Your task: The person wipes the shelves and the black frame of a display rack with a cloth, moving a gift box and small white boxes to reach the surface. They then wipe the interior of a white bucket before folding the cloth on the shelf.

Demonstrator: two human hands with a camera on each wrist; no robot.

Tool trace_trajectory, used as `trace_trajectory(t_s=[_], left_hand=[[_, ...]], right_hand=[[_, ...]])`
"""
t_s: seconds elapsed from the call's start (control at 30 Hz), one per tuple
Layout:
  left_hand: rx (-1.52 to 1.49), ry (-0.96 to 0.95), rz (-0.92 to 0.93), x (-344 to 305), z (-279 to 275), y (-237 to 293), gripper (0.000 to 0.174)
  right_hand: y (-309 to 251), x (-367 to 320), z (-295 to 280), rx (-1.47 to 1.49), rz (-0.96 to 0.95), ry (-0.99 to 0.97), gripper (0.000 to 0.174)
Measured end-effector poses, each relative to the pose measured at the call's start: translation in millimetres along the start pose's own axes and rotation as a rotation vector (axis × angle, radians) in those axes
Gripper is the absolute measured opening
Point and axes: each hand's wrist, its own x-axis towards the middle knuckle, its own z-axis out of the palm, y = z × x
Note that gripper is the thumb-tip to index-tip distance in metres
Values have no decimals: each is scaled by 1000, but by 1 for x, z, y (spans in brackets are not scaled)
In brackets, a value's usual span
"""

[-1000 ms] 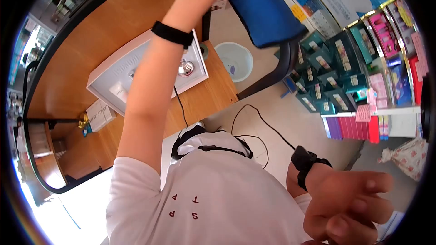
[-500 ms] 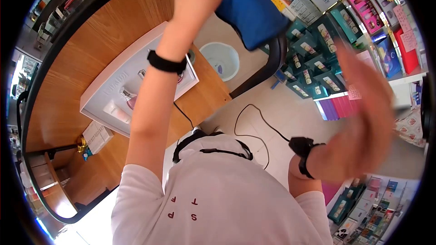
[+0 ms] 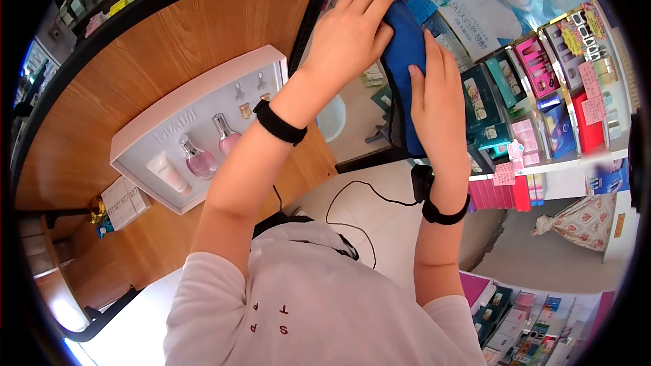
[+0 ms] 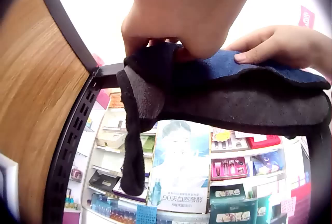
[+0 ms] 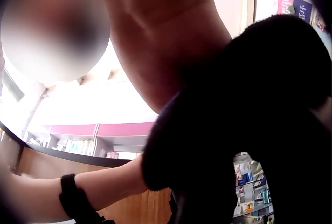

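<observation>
A padded blue cloth piece with a dark underside lies over a black frame at the top of the head view. My left hand grips its far end, and in the left wrist view that hand has its fingers curled into the folded fabric. Against the near side of the cloth, my right hand rests with its fingers fairly straight; its thumb lies on the blue surface in the left wrist view. Dark, shadowed material hides my right fingertips in the right wrist view.
Left of my arms, an open gift box with bottles and a tube sits on a wooden surface. Shelves with boxed products stand on the right. A black cable loops from my right wrist.
My right hand has come up from the lower right to touch the blue cloth. My left hand remains at the cloth, its fingers now spread over the far end. The head view has shifted.
</observation>
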Motion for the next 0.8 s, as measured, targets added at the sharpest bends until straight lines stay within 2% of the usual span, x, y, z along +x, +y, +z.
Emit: trace_trajectory(t_s=[0.07, 0.1, 0.17, 0.23, 0.33, 0.37, 0.43, 0.47, 0.53, 0.57, 0.63, 0.67, 0.73, 0.77, 0.8], left_hand=[[-6, 60, 0, 2, 6, -16, 41], [-10, 64, -10, 3, 3, -19, 41], [-116, 32, -65, 10, -5, -24, 40], [-85, 3, -83, 9, 0, -34, 43], [-106, 38, -89, 8, 3, -34, 44], [-109, 47, -85, 8, 3, -33, 45], [-115, 54, -81, 7, 1, -28, 47], [-30, 107, -22, 7, -1, -26, 43], [61, 160, 37, 3, 0, -20, 40], [12, 149, 4, -3, 5, -17, 41], [-21, 143, -26, -9, 7, -6, 45], [-58, 110, -34, -15, 4, 4, 46], [-76, 71, -43, -25, -1, 25, 51], [-59, 77, -42, -31, -1, 35, 51], [-75, 64, -65, -37, -1, 46, 52]], right_hand=[[5, 15, 1, 108, -83, -38, 47], [7, 23, 3, 102, -88, -47, 47], [13, 40, 6, 282, -86, -134, 45], [25, 50, 10, 339, -65, -163, 51], [40, 56, 16, 572, 11, -274, 63], [41, 54, 15, 566, 12, -273, 63], [39, 48, 14, 684, 163, -271, 60], [37, 46, 12, 681, 164, -270, 60], [29, 38, 6, 565, 266, -200, 56], [28, 33, 4, 570, 261, -200, 56], [29, 18, 2, 624, 421, -150, 48], [33, 8, 4, 634, 406, -151, 48], [44, -16, 14, 851, 484, -32, 42], [44, -28, 16, 863, 470, -37, 42], [40, -41, 18, 915, 510, 60, 41]])
